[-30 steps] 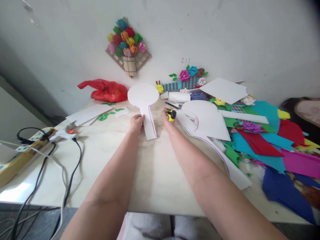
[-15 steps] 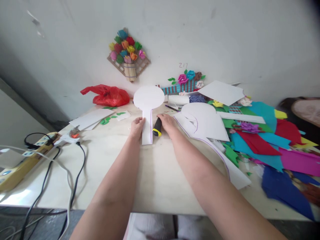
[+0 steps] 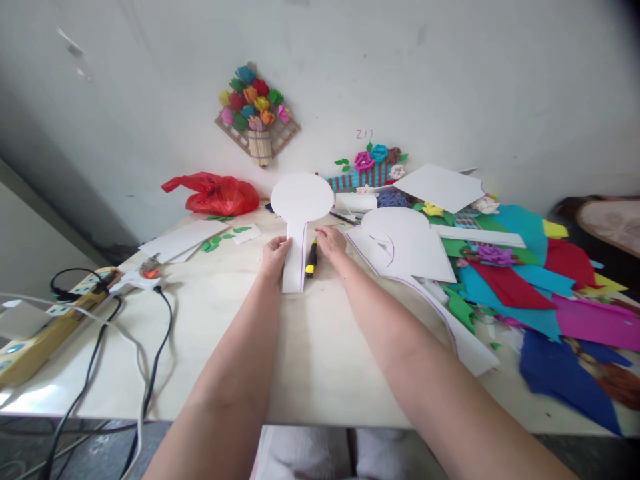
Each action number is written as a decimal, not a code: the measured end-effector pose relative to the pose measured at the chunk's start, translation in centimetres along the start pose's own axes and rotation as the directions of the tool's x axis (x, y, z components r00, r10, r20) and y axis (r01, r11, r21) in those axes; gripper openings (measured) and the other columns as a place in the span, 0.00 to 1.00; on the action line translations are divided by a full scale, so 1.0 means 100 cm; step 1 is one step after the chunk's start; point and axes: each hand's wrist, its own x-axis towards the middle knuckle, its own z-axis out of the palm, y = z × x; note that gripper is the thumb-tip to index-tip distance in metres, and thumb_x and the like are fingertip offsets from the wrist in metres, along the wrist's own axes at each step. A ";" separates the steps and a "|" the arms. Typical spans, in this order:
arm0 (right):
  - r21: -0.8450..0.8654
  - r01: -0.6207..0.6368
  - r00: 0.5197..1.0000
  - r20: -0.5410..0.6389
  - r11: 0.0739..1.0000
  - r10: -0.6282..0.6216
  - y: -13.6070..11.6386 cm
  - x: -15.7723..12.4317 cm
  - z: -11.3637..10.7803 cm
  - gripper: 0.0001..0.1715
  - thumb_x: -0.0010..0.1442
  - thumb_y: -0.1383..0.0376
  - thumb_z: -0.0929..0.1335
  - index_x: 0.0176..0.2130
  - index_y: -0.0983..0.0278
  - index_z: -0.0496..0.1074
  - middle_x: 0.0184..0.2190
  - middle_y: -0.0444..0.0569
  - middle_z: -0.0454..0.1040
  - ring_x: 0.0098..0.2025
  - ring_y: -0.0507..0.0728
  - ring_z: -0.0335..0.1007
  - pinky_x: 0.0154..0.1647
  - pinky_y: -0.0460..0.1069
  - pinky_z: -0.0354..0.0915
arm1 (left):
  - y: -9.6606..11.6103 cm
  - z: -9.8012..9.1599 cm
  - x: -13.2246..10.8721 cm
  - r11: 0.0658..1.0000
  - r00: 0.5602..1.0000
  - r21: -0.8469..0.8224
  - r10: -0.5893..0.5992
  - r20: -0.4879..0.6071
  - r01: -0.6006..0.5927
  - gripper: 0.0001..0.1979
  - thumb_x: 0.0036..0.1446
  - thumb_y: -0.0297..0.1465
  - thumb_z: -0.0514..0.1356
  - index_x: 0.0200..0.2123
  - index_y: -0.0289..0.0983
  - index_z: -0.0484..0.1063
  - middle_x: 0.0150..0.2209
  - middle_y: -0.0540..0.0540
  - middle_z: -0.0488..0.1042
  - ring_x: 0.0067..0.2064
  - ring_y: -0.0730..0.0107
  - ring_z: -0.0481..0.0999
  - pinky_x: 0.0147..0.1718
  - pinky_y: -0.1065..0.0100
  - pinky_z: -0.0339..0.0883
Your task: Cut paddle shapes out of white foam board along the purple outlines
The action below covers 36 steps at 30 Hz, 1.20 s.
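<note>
A white paper cutout, a round disc on a long stem with a purple pen line down its right side, lies on the pale table. My left hand holds the stem at its left edge, fingers pinched on the paper. My right hand grips a black and yellow utility knife, which lies along the stem's right edge with its tip at the purple line.
White paper offcuts lie right of my hands, then a heap of coloured paper sheets. A red plastic bag sits at the back left. A glue gun, a power strip and cables lie on the left.
My right hand has brought the knife from the right in to the stem's right edge and turned it to lie along the edge. The cutout's stem has swung straighter towards me.
</note>
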 end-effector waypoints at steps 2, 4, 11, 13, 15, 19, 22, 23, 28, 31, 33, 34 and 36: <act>0.137 -0.101 0.995 0.027 0.985 0.098 0.001 0.003 0.000 0.17 0.60 0.60 0.60 0.40 0.60 0.76 0.40 0.46 0.78 0.44 0.56 0.71 0.48 0.50 0.62 | 0.001 0.000 -0.001 1.000 1.000 -0.003 -0.013 0.009 0.013 0.21 0.34 0.41 0.70 0.30 0.36 0.71 0.21 0.53 0.72 0.21 0.75 0.69 0.21 0.72 0.63; 0.267 -0.162 0.987 0.050 0.950 0.154 0.003 0.006 0.003 0.16 0.58 0.58 0.63 0.36 0.61 0.77 0.32 0.46 0.78 0.39 0.55 0.72 0.45 0.49 0.63 | 0.002 0.001 -0.002 1.000 0.999 0.001 -0.025 0.022 0.025 0.20 0.34 0.41 0.70 0.30 0.36 0.71 0.21 0.53 0.72 0.21 0.75 0.69 0.21 0.72 0.63; 0.749 -0.166 0.985 0.094 0.641 0.145 0.002 0.010 0.012 0.09 0.50 0.65 0.67 0.30 0.68 0.76 0.21 0.42 0.73 0.25 0.47 0.66 0.31 0.42 0.60 | 0.006 0.003 -0.005 0.999 0.997 0.006 -0.044 0.062 0.044 0.19 0.33 0.40 0.70 0.29 0.36 0.72 0.21 0.52 0.73 0.20 0.73 0.69 0.20 0.71 0.63; 0.797 -0.206 0.977 0.134 0.568 0.166 -0.002 0.009 0.010 0.08 0.49 0.66 0.68 0.28 0.69 0.75 0.19 0.41 0.71 0.21 0.46 0.61 0.25 0.41 0.55 | 0.007 0.003 -0.006 0.999 0.996 0.001 -0.053 0.077 0.053 0.19 0.32 0.39 0.70 0.29 0.36 0.72 0.21 0.51 0.73 0.20 0.73 0.69 0.20 0.71 0.63; 0.831 -0.233 0.971 0.167 0.505 0.172 -0.005 0.007 0.007 0.06 0.49 0.68 0.67 0.26 0.69 0.73 0.17 0.41 0.70 0.18 0.45 0.56 0.22 0.41 0.51 | 0.008 0.004 -0.007 0.998 0.994 -0.006 -0.061 0.086 0.062 0.19 0.32 0.39 0.70 0.28 0.36 0.72 0.21 0.51 0.73 0.20 0.73 0.69 0.20 0.71 0.63; 0.854 -0.250 0.967 0.198 0.455 0.161 -0.008 0.005 -0.001 0.04 0.48 0.71 0.66 0.24 0.69 0.72 0.17 0.42 0.70 0.18 0.44 0.53 0.20 0.41 0.48 | 0.009 0.004 -0.009 0.998 0.994 -0.013 -0.060 0.090 0.062 0.18 0.32 0.38 0.71 0.27 0.36 0.72 0.20 0.51 0.73 0.19 0.74 0.68 0.19 0.71 0.62; 0.844 -0.271 0.962 0.227 0.462 0.149 -0.009 0.001 -0.007 0.05 0.49 0.70 0.66 0.24 0.69 0.71 0.18 0.42 0.70 0.17 0.43 0.51 0.20 0.41 0.49 | 0.008 0.003 -0.008 0.998 0.994 -0.016 -0.060 0.093 0.062 0.18 0.32 0.38 0.71 0.27 0.35 0.73 0.19 0.51 0.73 0.19 0.74 0.68 0.19 0.72 0.62; 0.845 -0.276 0.961 0.237 0.457 0.143 -0.010 0.000 -0.009 0.05 0.49 0.70 0.66 0.25 0.69 0.72 0.18 0.42 0.70 0.18 0.43 0.51 0.20 0.41 0.49 | 0.007 0.002 -0.007 0.998 0.993 -0.017 -0.063 0.095 0.065 0.18 0.32 0.38 0.71 0.27 0.35 0.73 0.20 0.51 0.73 0.19 0.74 0.68 0.19 0.72 0.62; 0.856 -0.291 0.957 0.256 0.427 0.141 -0.011 -0.002 -0.014 0.04 0.49 0.70 0.66 0.24 0.69 0.71 0.18 0.42 0.70 0.18 0.44 0.52 0.21 0.41 0.50 | 0.006 0.002 -0.005 0.997 0.991 -0.020 -0.076 0.107 0.079 0.19 0.32 0.38 0.71 0.27 0.36 0.73 0.20 0.51 0.73 0.20 0.73 0.69 0.19 0.71 0.62; 0.857 -0.294 0.956 0.252 0.423 0.152 -0.011 -0.001 -0.012 0.05 0.49 0.70 0.67 0.24 0.69 0.71 0.17 0.42 0.69 0.18 0.44 0.52 0.22 0.41 0.51 | 0.007 0.002 -0.006 0.997 0.990 -0.024 -0.074 0.123 0.078 0.18 0.32 0.38 0.71 0.27 0.35 0.73 0.19 0.51 0.72 0.19 0.74 0.68 0.19 0.72 0.61; 0.857 -0.290 0.957 0.248 0.426 0.152 -0.010 0.000 -0.010 0.05 0.49 0.70 0.67 0.23 0.69 0.70 0.16 0.41 0.68 0.18 0.44 0.53 0.22 0.41 0.52 | 0.008 0.003 -0.007 0.996 0.989 -0.026 -0.078 0.126 0.081 0.19 0.31 0.38 0.72 0.27 0.35 0.72 0.19 0.51 0.72 0.19 0.74 0.68 0.19 0.72 0.61; 0.856 -0.286 0.958 0.243 0.431 0.153 -0.010 0.001 -0.010 0.06 0.49 0.70 0.67 0.23 0.69 0.70 0.16 0.41 0.67 0.18 0.44 0.53 0.22 0.41 0.52 | 0.008 0.003 -0.007 0.996 0.989 -0.028 -0.078 0.123 0.082 0.19 0.31 0.38 0.72 0.27 0.35 0.72 0.19 0.52 0.72 0.19 0.74 0.68 0.19 0.72 0.60; 0.854 -0.276 0.961 0.232 0.440 0.152 -0.009 0.001 -0.009 0.06 0.49 0.70 0.67 0.22 0.69 0.70 0.15 0.41 0.67 0.18 0.44 0.53 0.22 0.41 0.52 | 0.008 0.003 -0.007 0.996 0.990 -0.032 -0.079 0.116 0.083 0.21 0.29 0.38 0.72 0.27 0.35 0.72 0.19 0.52 0.72 0.19 0.74 0.68 0.19 0.72 0.60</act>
